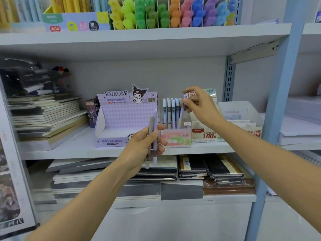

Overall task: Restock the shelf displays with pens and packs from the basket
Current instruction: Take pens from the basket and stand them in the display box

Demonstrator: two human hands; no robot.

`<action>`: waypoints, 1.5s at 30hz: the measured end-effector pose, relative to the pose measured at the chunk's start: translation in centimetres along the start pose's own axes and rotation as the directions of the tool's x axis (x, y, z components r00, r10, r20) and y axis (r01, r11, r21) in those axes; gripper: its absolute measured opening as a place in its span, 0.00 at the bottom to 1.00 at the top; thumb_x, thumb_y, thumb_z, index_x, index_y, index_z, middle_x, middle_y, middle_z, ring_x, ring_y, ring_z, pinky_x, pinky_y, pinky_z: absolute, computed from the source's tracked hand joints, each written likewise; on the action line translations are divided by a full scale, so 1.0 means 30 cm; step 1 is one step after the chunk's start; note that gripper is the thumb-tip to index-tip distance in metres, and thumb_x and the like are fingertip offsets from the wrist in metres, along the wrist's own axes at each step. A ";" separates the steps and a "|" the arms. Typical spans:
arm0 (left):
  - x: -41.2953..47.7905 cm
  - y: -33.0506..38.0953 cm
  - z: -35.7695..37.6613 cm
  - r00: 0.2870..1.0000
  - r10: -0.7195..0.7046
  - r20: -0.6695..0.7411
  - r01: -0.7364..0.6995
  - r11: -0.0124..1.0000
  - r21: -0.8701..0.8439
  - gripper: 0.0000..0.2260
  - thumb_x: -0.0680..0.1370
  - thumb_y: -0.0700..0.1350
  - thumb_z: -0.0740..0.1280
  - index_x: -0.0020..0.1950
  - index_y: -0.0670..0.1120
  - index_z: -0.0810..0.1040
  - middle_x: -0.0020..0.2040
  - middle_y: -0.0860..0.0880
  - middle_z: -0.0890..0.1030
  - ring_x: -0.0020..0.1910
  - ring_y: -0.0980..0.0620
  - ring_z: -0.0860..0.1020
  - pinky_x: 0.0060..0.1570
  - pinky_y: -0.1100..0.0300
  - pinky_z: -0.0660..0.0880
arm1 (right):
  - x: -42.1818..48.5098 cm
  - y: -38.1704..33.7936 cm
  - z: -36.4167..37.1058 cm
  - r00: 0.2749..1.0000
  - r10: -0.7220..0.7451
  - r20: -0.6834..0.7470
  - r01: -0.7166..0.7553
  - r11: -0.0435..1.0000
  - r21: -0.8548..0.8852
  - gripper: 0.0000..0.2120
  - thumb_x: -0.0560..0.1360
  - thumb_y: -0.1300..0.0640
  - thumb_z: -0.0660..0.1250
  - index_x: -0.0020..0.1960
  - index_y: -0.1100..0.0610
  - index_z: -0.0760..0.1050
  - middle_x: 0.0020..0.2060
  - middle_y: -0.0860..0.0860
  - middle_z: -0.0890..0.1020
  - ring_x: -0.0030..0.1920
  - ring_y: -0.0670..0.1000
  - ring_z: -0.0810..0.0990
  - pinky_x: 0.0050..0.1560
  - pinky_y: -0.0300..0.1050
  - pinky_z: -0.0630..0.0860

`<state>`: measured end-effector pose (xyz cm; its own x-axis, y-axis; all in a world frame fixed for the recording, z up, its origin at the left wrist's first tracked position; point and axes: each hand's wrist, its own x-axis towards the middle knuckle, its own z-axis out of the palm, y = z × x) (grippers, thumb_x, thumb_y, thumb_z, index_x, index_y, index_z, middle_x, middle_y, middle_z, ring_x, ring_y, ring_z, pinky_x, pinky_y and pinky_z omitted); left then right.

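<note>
My left hand grips two upright pens, one grey and one lilac, in front of the middle shelf. My right hand pinches a lilac pen near its top, its lower end down among the pens standing in the pink display box. Several blue, grey and lilac pens stand upright in that box. The purple Kuromi display box to its left shows nothing inside. No basket is in view.
A white and orange lead-refill box sits right of the pink box. Stacked notebooks fill the shelf's left end and the shelf below. Coloured highlighters line the top shelf. A blue upright post bounds the right side.
</note>
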<state>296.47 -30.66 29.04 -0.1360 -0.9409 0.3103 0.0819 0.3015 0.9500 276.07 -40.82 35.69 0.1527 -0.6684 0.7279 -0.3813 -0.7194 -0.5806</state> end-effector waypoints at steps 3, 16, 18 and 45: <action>0.004 -0.001 0.001 1.000 0.011 -0.001 -0.011 1.000 0.014 0.12 0.83 0.47 0.59 0.63 0.50 0.79 0.39 0.48 0.81 0.34 0.53 0.78 0.40 0.59 0.78 | 0.009 0.003 0.022 1.000 0.005 -0.024 -0.006 1.000 -0.030 0.07 0.79 0.59 0.65 0.56 0.58 0.74 0.42 0.53 0.84 0.41 0.48 0.83 0.43 0.40 0.81; 0.000 0.005 0.006 1.000 -0.024 0.013 0.023 0.999 0.021 0.12 0.83 0.46 0.58 0.60 0.43 0.77 0.36 0.48 0.82 0.29 0.55 0.75 0.31 0.64 0.73 | 0.002 -0.006 0.014 0.998 0.021 -0.059 -0.035 0.967 -0.251 0.13 0.78 0.54 0.66 0.62 0.52 0.78 0.52 0.51 0.77 0.47 0.46 0.75 0.53 0.41 0.72; -0.003 0.009 0.014 0.999 -0.029 0.019 0.029 0.999 0.022 0.12 0.83 0.46 0.58 0.58 0.42 0.78 0.36 0.48 0.82 0.29 0.55 0.75 0.31 0.64 0.73 | -0.028 -0.054 0.005 0.999 -0.007 -0.043 0.004 0.998 -0.070 0.12 0.78 0.55 0.65 0.62 0.53 0.78 0.49 0.49 0.80 0.44 0.43 0.77 0.46 0.37 0.74; -0.049 0.109 0.061 0.918 0.102 -0.383 -0.163 0.978 -0.131 0.08 0.73 0.46 0.73 0.49 0.45 0.81 0.44 0.47 0.85 0.28 0.58 0.73 0.21 0.69 0.64 | -0.228 -0.095 -0.061 0.771 0.097 0.629 -0.284 0.937 0.202 0.16 0.72 0.46 0.68 0.45 0.59 0.83 0.35 0.53 0.83 0.34 0.48 0.80 0.38 0.37 0.78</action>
<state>295.13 -27.99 31.76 0.2620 -0.8921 0.3680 0.2313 0.4283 0.8736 274.45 -33.85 33.05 0.6544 -0.7043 0.2751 -0.2163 -0.5230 -0.8244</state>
